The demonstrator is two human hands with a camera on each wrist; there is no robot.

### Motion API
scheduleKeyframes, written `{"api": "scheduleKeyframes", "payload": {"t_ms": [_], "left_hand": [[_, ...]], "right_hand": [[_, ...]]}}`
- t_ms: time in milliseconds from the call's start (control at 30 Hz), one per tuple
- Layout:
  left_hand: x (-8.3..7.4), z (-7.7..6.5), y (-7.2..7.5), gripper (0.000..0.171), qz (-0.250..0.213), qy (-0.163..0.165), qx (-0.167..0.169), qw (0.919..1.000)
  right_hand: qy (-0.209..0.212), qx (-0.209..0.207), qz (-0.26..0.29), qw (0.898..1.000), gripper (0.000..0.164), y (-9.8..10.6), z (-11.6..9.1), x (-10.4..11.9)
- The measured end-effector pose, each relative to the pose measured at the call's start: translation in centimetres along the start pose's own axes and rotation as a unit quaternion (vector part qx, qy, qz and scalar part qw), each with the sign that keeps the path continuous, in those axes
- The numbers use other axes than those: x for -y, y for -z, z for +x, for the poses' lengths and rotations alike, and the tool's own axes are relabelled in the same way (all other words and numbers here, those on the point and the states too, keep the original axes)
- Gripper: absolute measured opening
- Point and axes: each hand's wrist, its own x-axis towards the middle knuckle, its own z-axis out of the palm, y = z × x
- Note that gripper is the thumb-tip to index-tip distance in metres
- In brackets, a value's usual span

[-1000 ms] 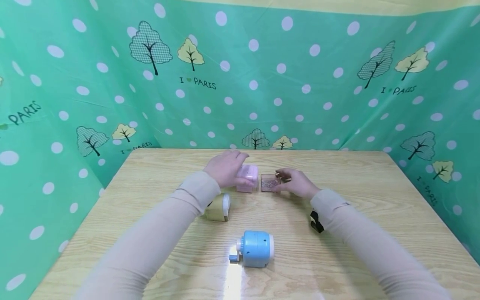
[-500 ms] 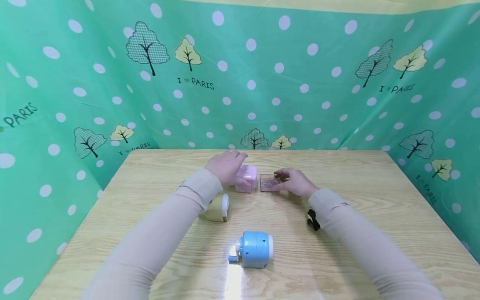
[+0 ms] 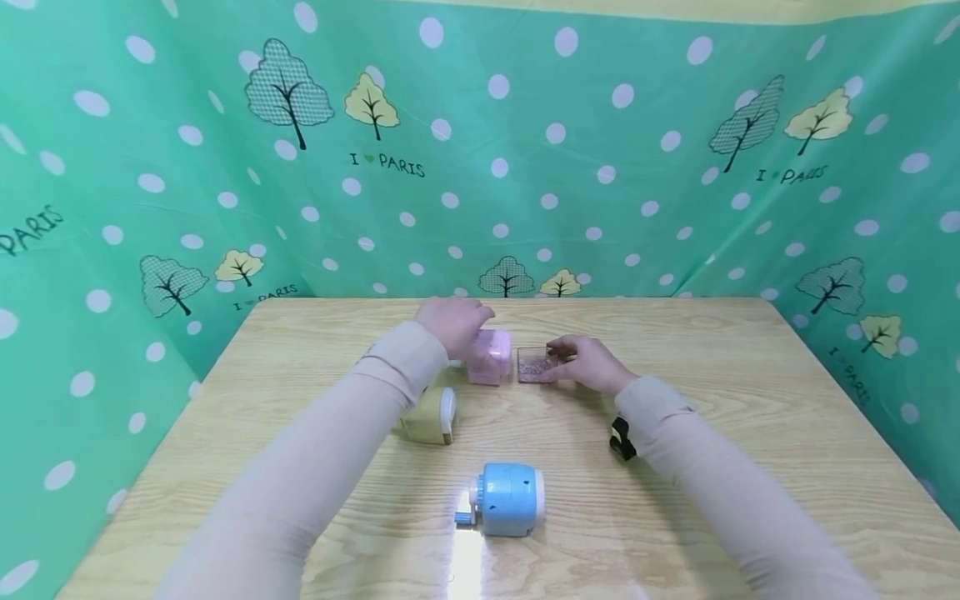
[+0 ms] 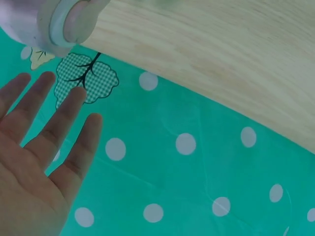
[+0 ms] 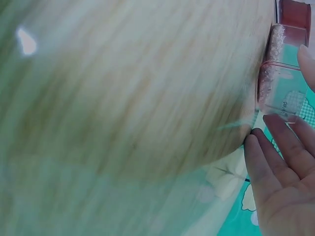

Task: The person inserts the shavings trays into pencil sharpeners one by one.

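In the head view a pink pencil sharpener [image 3: 499, 350] stands toward the back middle of the table. My left hand [image 3: 456, 327] is at its left side, the thumb overlapping its front. The left wrist view shows the straight, spread fingers [image 4: 63, 127] of that hand below the sharpener's round end [image 4: 74, 24]. Just right of the sharpener lies a clear drawer [image 3: 531, 367] with shavings in it. My right hand [image 3: 592, 365] holds its right end between thumb and fingers. Seen from the right wrist, the clear drawer [image 5: 281, 73] has fingertips right at its end.
A blue crank pencil sharpener [image 3: 512, 500] stands nearer the front, its handle pointing left. Partly behind my left sleeve is a yellowish sharpener [image 3: 427, 415] with a white end. A black clip-like piece [image 3: 622, 439] is at my right sleeve. Green polka-dot cloth [image 3: 637, 150] hangs behind the table.
My left thumb has drawn back leftward across the pink sharpener's front, and the hand has turned slightly. The right hand stays at the drawer. The whole head view has shifted a little.
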Motion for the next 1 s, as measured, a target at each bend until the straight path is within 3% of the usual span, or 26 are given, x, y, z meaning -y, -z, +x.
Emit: {"api": "scheduleKeyframes", "payload": {"t_ms": [67,133,300,433,667,1000], "left_hand": [[-0.2,0.3,0.2,0.059,0.002,0.001,0.008,1.0000],[-0.2,0.5,0.3,0.060,0.004,0.000,0.013,0.9999],[-0.2,0.9,0.2,0.078,-0.004,0.010,0.038,0.9992],[-0.3,1.2,0.3,0.081,-0.001,0.018,0.050,0.9986],[-0.8,1.7,0.1,0.044,0.015,0.008,0.056,0.9983],[-1.1,1.9,-0.1,0.034,0.013,0.005,0.040,0.9991]], "right_hand": [[-0.003,-0.004,0.003,1.000,0.080,0.0,-0.1,-0.1],[-0.004,-0.007,0.006,1.000,0.079,0.0,-0.2,-0.2],[-0.005,-0.009,0.006,1.000,0.079,-0.1,-0.1,-0.3],[-0.004,-0.008,0.005,1.000,0.078,-0.1,0.1,-0.5],[-0.004,-0.006,0.009,1.000,0.078,-0.1,0.1,-0.5],[0.001,-0.006,0.007,1.000,0.079,0.1,0.3,-0.3]]}}
